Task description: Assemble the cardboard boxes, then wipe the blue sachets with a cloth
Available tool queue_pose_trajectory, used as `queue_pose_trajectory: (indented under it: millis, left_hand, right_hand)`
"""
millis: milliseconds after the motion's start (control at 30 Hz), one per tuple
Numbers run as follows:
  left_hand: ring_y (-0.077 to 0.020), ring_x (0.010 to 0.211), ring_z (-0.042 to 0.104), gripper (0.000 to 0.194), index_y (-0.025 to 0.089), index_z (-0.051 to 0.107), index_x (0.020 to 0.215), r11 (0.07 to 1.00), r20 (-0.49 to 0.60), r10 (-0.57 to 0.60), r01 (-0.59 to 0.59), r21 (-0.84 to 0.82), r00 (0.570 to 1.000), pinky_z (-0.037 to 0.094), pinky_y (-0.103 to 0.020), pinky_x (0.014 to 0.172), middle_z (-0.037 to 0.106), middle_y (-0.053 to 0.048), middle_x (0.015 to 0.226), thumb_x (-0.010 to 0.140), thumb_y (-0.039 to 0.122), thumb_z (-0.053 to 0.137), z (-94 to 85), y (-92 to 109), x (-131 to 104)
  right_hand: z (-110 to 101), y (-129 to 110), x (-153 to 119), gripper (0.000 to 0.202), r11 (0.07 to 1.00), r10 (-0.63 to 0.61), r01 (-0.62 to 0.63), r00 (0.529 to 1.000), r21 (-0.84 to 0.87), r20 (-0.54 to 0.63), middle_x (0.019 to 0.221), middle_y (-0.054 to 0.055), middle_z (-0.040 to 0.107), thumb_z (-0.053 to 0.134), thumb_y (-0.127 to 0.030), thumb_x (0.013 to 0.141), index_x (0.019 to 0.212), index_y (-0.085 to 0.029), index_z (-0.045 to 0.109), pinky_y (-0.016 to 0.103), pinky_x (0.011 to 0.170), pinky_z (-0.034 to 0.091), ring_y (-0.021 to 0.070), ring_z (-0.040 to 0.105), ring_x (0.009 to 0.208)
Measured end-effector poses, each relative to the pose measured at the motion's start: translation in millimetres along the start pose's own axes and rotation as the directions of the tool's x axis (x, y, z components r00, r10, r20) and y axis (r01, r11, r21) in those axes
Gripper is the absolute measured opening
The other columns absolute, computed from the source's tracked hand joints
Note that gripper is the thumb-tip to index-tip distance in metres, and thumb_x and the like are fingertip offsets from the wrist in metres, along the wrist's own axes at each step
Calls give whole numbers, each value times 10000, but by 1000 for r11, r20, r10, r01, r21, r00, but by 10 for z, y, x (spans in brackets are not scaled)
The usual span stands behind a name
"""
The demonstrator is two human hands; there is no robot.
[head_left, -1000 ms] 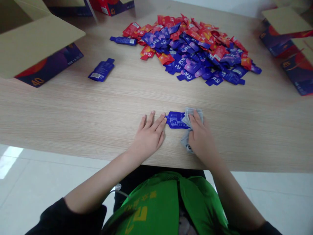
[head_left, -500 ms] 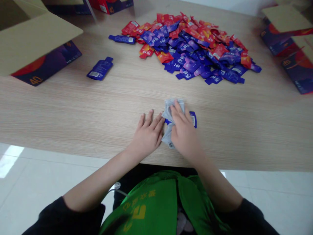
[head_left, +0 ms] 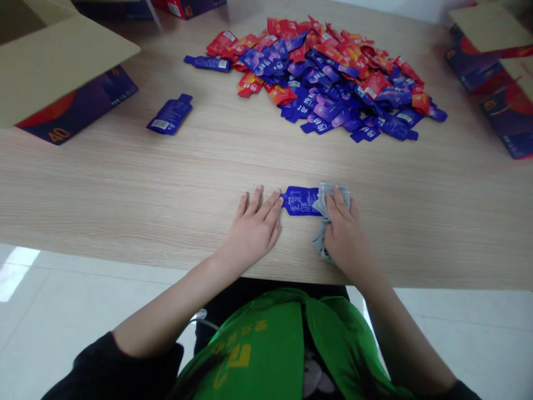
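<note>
Where the right hand point(head_left: 345, 239) presses, cloth point(head_left: 321, 206) apparently touches a pouch point(head_left: 300, 201).

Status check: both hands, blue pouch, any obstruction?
Left hand touching narrow end of blue pouch. Right hand pressing gray cloth over its other end. Cloth hides that end; pouch pile clear of hands.

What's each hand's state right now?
Left hand: open, flat, touching the narrow end of the blue pouch.
Right hand: laid on the grey cloth over the pouch's other end; grip cannot be told.

The blue sachet point(head_left: 300, 201) looks like smooth plastic film, the grey rag point(head_left: 320, 236) crumpled cloth, the table point(head_left: 125, 189) matt wood-grain.
</note>
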State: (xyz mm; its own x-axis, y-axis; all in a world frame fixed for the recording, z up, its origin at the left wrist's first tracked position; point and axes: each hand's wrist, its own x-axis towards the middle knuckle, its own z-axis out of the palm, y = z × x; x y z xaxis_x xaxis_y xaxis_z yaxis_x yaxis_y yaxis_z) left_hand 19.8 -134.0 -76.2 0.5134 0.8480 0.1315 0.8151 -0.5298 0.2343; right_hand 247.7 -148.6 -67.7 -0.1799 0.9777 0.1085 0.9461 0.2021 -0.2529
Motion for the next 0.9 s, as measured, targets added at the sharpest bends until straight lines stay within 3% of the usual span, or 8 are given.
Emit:
queue_pose_trajectory:
  millis: [133,233,367,533,633,900]
  left_hand:
    - [-437,1507,304,524,99,478,1524,1000,-3,2,-2,15,1000,290,-666,1204,407,-81,1621,1031,257,394,14,-5,-7]
    - [-427,1513,298,525,111,473,1529,1000,1,1,-1,14,1000,281,-663,1211,404,-81,1624,1032,267,402,18,-7,-12]
    - [-427,1517,292,525,106,480,1523,1000,2,2,-2,5,1000,282,-665,1210,404,-101,1623,1023,257,417,-3,-1,-10]
    - [-427,1515,298,497,119,531,1483,1000,18,0,1,-2,1000,277,-659,1212,438,-106,1604,1014,251,434,-18,2,-3]
    - [-418,1519,295,510,122,500,1509,1000,12,0,0,-4,1000,271,-652,1218,425,-95,1613,1020,245,421,-7,-5,-2]
    - [-426,1515,293,522,117,482,1523,1000,3,11,-11,7,1000,287,-655,1213,394,-65,1630,1024,256,415,14,-24,-9]
  right_hand:
    - [-106,132,-8,641,994,112,-112,992,-6,60,1618,210,387,346,-50,856,1477,5,492,545,1261,267,328,263,1548]
    - [-233,78,60,637,987,150,-151,988,57,27,1628,183,383,349,-62,872,1493,-42,492,551,1251,292,321,295,1538]
    - [-243,-225,194,649,988,-11,15,1000,154,-25,1649,126,364,342,-61,885,1517,-109,481,580,1255,278,311,265,1551]
    - [36,-511,282,658,975,-134,127,991,184,26,1649,97,372,330,-29,881,1509,-124,500,602,1255,270,315,152,1580]
    - [100,-427,248,653,986,-102,100,995,133,10,1661,121,342,329,-23,885,1514,-103,487,631,1255,237,332,135,1581]
    - [-12,97,49,639,998,35,-34,999,48,-26,1621,209,383,349,-44,873,1498,-35,481,615,1247,262,327,264,1549]
